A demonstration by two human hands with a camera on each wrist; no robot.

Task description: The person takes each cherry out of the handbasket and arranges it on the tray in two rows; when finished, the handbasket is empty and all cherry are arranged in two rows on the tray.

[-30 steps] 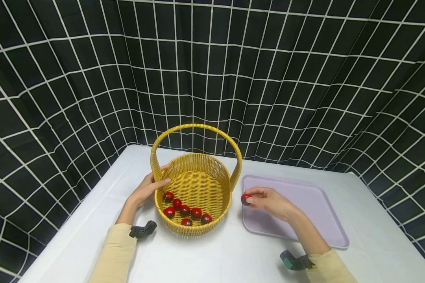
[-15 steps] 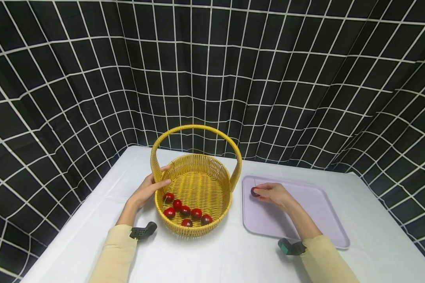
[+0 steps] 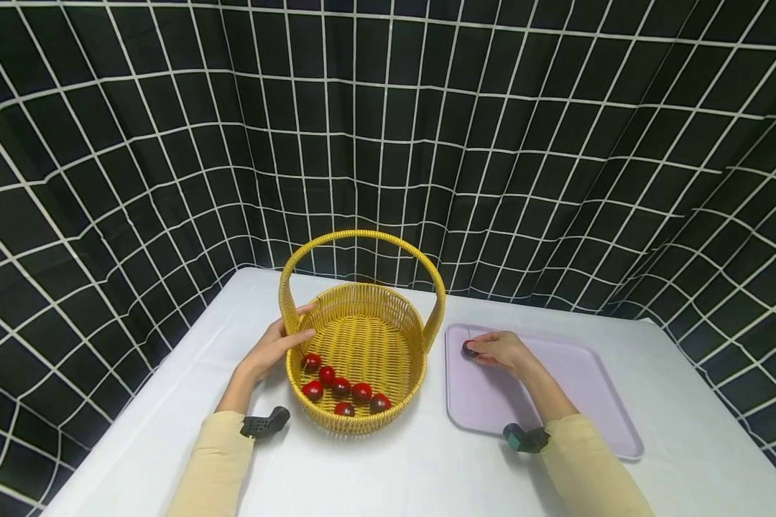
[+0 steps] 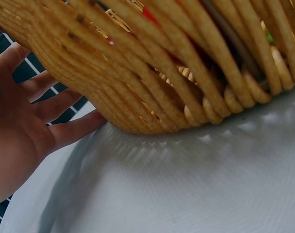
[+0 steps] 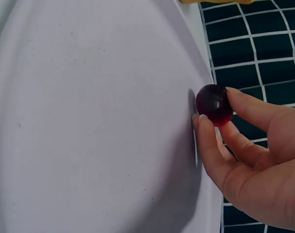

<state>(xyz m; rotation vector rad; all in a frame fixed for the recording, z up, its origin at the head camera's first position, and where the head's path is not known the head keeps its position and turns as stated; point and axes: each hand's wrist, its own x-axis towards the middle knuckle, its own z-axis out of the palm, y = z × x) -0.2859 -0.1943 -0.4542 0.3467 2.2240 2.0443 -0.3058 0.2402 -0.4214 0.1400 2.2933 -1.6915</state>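
Note:
My right hand (image 3: pixel 503 352) pinches a dark red cherry (image 5: pixel 215 105) between thumb and fingertips. It is over the left back part of the lilac tray (image 3: pixel 556 416); a thin stem shows above the fruit. At the left, my left hand (image 3: pixel 270 350) holds the yellow wicker basket (image 3: pixel 388 305) at its side. The thumb lies over the rim near the handle's foot, and the other fingers spread along the outer wall, as the left wrist view shows. Several red cherries (image 3: pixel 340 387) lie in the near left part of the basket floor. The handle partly hides the left fingers.
A white cloth (image 3: pixel 388 481) covers the table under basket and tray. Behind and at both sides hangs a black curtain (image 3: pixel 375 165) with white grid lines. The basket's tall arched handle (image 3: pixel 362 234) stands upright.
My right hand has carried the cherry from the tray's left edge rightward and back, lower over the tray. My left hand stays at the basket. The whole head view has shifted slightly.

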